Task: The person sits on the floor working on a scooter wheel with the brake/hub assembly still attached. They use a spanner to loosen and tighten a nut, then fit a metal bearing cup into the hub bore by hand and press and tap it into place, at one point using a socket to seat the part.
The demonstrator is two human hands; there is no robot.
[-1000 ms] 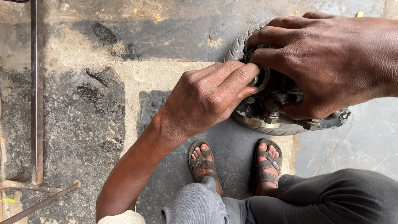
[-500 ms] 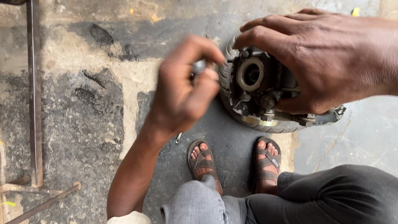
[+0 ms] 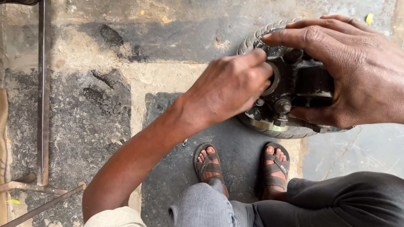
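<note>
Above the sandalled feet [image 3: 242,168], the right hand [image 3: 353,71] grips the small wheel [image 3: 273,126] with spread fingers, while the left hand [image 3: 229,86] pinches closed at its hub [image 3: 275,80].

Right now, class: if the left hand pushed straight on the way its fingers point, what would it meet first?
The left hand would probably meet the round metal opening of the small wheel assembly; its fingertips already seem to touch there.
</note>
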